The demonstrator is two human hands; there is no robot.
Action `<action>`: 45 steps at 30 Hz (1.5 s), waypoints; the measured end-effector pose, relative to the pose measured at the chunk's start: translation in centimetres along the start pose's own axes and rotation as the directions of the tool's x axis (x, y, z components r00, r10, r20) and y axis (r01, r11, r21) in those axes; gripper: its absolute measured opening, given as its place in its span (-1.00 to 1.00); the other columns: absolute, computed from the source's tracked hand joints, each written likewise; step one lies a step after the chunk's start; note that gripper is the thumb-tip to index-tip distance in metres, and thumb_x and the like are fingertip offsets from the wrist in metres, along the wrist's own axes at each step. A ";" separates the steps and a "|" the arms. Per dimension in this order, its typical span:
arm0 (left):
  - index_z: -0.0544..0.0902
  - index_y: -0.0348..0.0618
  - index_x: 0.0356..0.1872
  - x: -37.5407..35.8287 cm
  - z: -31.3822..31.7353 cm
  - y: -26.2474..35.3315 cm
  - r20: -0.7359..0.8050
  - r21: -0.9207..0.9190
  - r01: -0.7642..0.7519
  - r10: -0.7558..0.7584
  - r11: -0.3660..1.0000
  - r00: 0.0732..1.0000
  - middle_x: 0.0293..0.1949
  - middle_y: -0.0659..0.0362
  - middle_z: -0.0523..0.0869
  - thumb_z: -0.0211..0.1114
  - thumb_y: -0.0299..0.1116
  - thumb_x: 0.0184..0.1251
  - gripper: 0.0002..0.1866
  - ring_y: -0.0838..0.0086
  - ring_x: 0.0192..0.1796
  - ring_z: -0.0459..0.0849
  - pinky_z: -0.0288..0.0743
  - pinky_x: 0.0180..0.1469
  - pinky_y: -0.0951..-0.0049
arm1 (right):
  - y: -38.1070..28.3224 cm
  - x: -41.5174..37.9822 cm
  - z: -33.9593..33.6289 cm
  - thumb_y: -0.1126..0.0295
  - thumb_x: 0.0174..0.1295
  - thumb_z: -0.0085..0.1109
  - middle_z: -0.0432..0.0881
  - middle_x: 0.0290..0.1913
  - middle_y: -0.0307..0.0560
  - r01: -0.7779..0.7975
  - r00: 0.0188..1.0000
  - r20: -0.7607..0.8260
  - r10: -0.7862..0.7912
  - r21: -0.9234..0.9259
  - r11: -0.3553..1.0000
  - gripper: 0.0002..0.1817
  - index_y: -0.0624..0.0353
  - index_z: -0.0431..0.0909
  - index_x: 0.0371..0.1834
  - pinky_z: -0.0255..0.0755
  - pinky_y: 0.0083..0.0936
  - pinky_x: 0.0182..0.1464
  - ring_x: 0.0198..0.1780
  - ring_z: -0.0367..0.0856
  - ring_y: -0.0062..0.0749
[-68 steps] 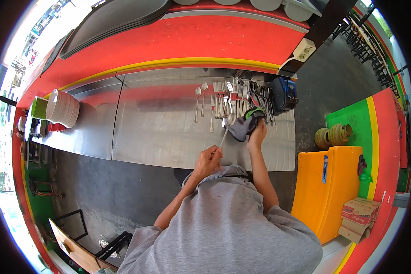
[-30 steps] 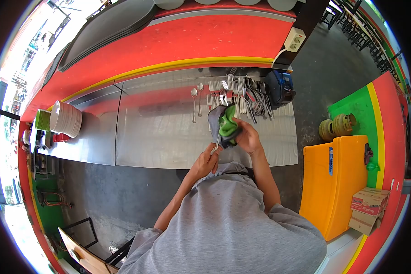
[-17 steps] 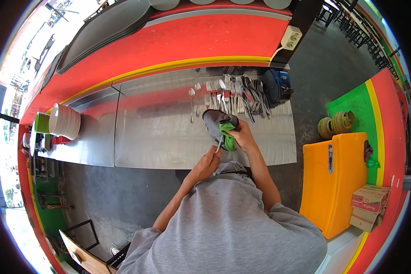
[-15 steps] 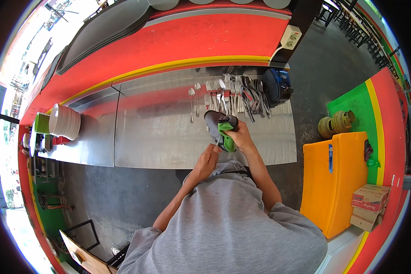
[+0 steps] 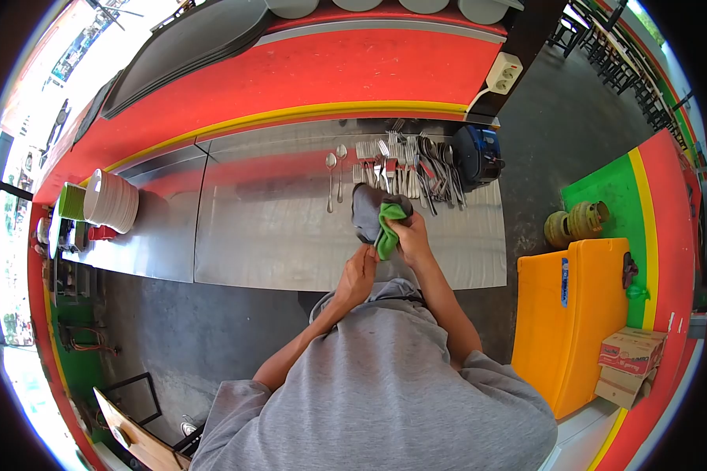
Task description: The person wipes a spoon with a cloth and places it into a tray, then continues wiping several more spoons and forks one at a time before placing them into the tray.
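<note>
My right hand point(image 5: 411, 238) is closed around a bunched green cloth point(image 5: 390, 226), next to a dark grey cloth-like piece point(image 5: 367, 210) that hangs beyond it. Just below the cloth, my left hand point(image 5: 358, 275) pinches the thin metal handle of a piece of cutlery; its other end is hidden by the cloth. Both hands are close together over the front of the steel table point(image 5: 275, 243). Past them lie several forks point(image 5: 384, 151) in a row and a heap of spoons point(image 5: 446, 157). Two spoons point(image 5: 330, 179) lie apart on the left.
A dark blue bag-like case point(image 5: 478, 155) stands right of the cutlery. Stacked white plates point(image 5: 111, 204) and green containers point(image 5: 72, 202) are at the table's left end. A red ledge wall point(image 5: 353, 71) borders the back. A yellow-orange box point(image 5: 565, 314) stands on the right.
The green cloth and grey piece have turned slightly in my hands. My left hand has shifted a little, staying right under the cloth. The cutlery on the table lies as before.
</note>
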State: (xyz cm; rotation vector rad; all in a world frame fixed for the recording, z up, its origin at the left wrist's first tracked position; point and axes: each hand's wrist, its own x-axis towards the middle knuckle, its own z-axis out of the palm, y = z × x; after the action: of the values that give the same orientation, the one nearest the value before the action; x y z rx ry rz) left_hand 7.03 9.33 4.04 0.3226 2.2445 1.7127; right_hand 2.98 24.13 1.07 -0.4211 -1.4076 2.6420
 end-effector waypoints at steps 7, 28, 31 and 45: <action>0.39 -0.27 -0.33 -0.7 -0.2 0.0 0.028 0.068 0.003 -0.005 0.998 1.000 -0.52 -0.06 0.49 -0.10 -0.41 0.44 -0.83 0.06 -0.49 0.53 0.37 -0.40 0.23 | 1.8 -0.6 0.2 0.49 0.29 0.09 0.57 -0.37 -0.30 0.059 0.990 -0.103 -0.093 -0.290 0.955 -0.87 0.25 0.59 -0.18 0.32 -0.65 -0.35 -0.39 0.46 -0.67; 0.41 -0.25 -0.34 -0.9 -1.0 0.8 0.049 -0.073 0.043 -0.039 0.996 0.998 -0.60 0.11 0.38 -0.13 -0.28 0.52 -0.72 0.46 -0.54 0.35 0.30 -0.43 0.38 | -3.0 -1.8 -4.2 0.16 0.39 0.02 0.61 -0.20 -0.22 -0.049 0.992 -0.102 0.076 0.246 0.968 -0.71 0.17 0.51 -0.08 0.47 -0.54 -0.13 -0.20 0.58 -0.52; 0.40 -0.26 -0.33 -0.9 -0.8 0.9 0.092 -0.045 0.039 -0.035 0.998 0.995 -0.59 0.11 0.39 -0.11 -0.30 0.52 -0.74 0.45 -0.54 0.37 0.31 -0.42 0.36 | -3.2 -3.1 -1.6 0.31 0.34 0.14 0.62 -0.19 -0.22 -0.113 0.993 0.043 0.108 0.142 0.983 -0.80 0.20 0.53 -0.12 0.42 -0.62 -0.15 -0.20 0.56 -0.58; 0.42 -0.28 -0.32 -1.1 0.2 2.4 0.123 0.060 -0.059 0.051 0.996 0.991 -0.56 0.01 0.48 -0.11 -0.30 0.51 -0.73 0.23 -0.53 0.48 0.36 -0.39 0.29 | 0.8 -1.7 -0.8 0.23 0.38 0.08 0.39 -0.60 -0.39 0.098 0.937 -0.299 -0.178 -0.265 0.959 -0.63 0.19 0.45 -0.57 0.10 -0.61 -0.57 -0.58 0.23 -0.75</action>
State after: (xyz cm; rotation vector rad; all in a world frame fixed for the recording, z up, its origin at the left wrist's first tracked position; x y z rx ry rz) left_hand 8.15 9.76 6.37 0.4941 2.2247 1.6043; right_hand 4.83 23.93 0.25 -0.7126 -1.5906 2.1713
